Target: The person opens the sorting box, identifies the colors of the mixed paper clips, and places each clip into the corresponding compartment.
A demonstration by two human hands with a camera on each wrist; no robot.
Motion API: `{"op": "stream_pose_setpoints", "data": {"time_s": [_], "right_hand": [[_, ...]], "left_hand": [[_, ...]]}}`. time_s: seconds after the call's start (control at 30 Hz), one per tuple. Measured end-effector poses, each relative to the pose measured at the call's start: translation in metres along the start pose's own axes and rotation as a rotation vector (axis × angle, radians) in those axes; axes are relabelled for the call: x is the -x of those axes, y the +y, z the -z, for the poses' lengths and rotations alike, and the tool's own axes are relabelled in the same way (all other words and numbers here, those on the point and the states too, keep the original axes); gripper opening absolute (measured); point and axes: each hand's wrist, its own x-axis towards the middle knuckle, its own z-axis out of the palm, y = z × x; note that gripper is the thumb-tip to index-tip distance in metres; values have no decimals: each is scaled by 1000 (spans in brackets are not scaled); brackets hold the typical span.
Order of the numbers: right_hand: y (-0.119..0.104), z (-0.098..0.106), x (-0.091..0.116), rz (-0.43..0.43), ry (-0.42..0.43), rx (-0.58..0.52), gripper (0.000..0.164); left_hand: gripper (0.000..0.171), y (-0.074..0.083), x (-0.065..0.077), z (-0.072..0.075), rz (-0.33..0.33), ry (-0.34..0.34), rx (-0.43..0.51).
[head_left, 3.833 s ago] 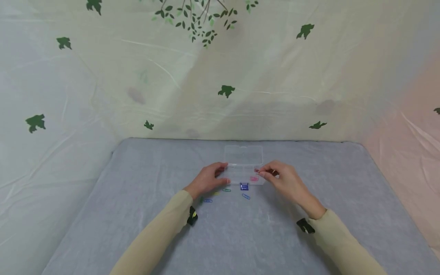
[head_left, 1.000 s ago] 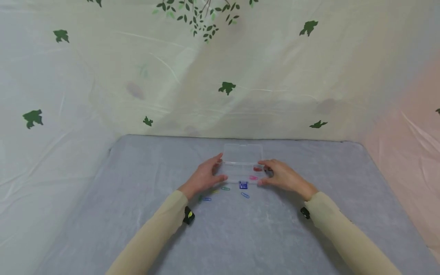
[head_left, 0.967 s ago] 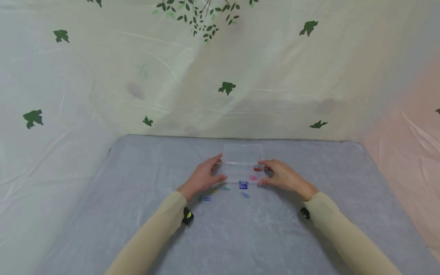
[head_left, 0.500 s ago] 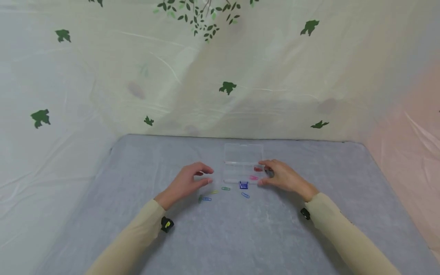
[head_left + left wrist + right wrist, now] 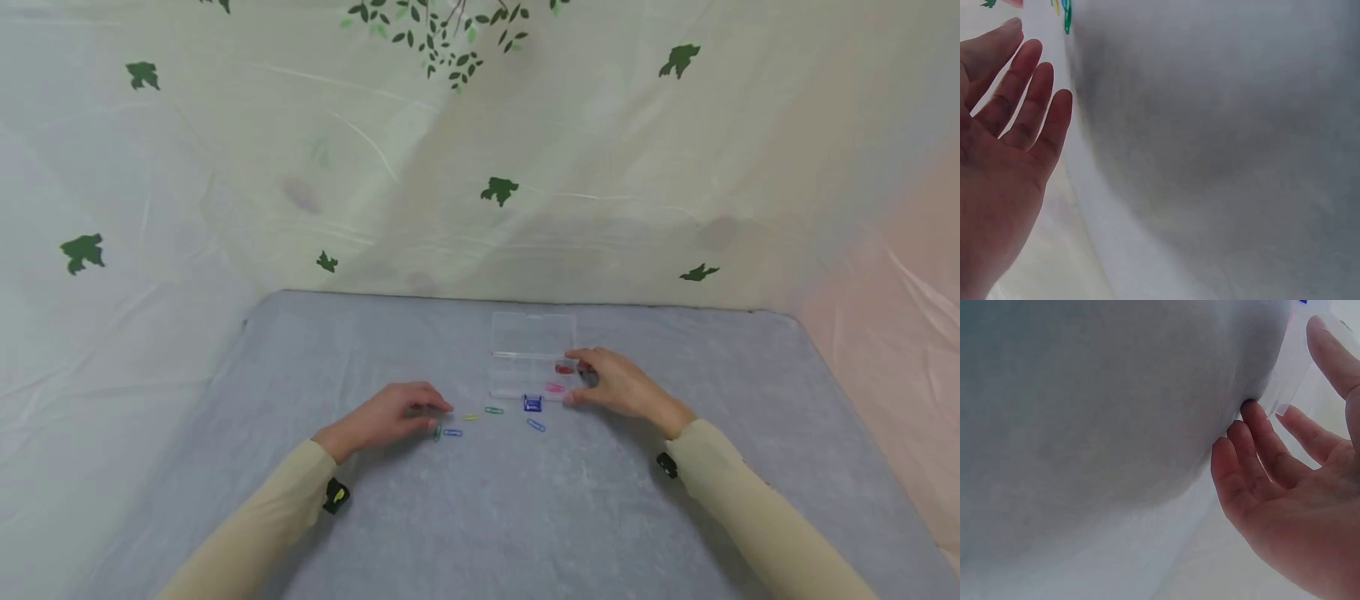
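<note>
A clear plastic compartment box lies with its lid folded back and a blue latch in front. Red paper clips and pink paper clips sit in separate right-hand compartments. My right hand holds the box's right end, thumb in front and index finger behind. My left hand hovers with relaxed fingers, holding nothing, beside a green paper clip and a blue paper clip. Farther right lie a yellow paper clip, another green paper clip and another blue paper clip.
Grey cloth covers the table. A pale curtain with leaf prints hangs behind the table's back edge and along both sides.
The right hand has gone from pinching a red clip over the box to holding the box's right end. The left hand has let go of the box and moved left and nearer, beside the clips.
</note>
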Motion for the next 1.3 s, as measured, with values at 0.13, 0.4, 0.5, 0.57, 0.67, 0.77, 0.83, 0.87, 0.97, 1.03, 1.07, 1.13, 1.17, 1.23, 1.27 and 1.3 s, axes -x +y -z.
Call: {"op": "stream_pose_setpoints", "data": {"time_s": [0.13, 0.4, 0.5, 0.57, 0.67, 0.77, 0.83, 0.87, 0.97, 1.03, 1.07, 1.13, 1.17, 1.23, 1.27, 1.3], "right_hand": [[-1, 0, -1, -7, -7, 6, 79], [1, 0, -1, -4, -3, 3, 78], [1, 0, 0, -6, -3, 0, 78], [1, 0, 0, -9, -4, -2, 77], [0, 0, -1, -18, -5, -6, 78], [0, 0, -1, -26, -4, -9, 78], [0, 0, -1, -27, -3, -13, 78], [-1, 0, -1, -24, -2, -16, 78], [0, 0, 0, -9, 2, -28, 78], [1, 0, 0, 2, 5, -35, 78], [1, 0, 0, 7, 6, -39, 78], [2, 0, 1, 11, 7, -43, 77], [2, 0, 1, 11, 7, -43, 77], [3, 0, 1, 11, 7, -42, 77], [3, 0, 1, 10, 6, -42, 77], [3, 0, 1, 10, 6, -40, 77]], "left_hand": [[27, -3, 0, -2, 10, -27, -7], [18, -10, -2, -8, 30, -70, -47], [13, -10, -3, -9, 44, -77, -50], [12, -9, -4, -9, 54, -83, -55], [9, -8, -5, -8, 71, -93, -74], [8, -8, -5, -7, 68, -92, -99], [10, -8, -5, -7, 76, -92, -105], [12, -8, -5, -7, 83, -90, -106], [12, -6, -4, -6, 92, -78, -77], [11, -4, -3, -6, 102, -67, -52], [10, -4, -3, -6, 105, -61, -41], [9, -2, -2, -6, 105, -43, -22], [8, -2, -2, -6, 106, -33, -13], [8, 0, -2, -7, 111, -6, 4], [7, 2, -2, -7, 112, 8, 14], [8, 3, -3, -7, 111, 23, 21]]}}
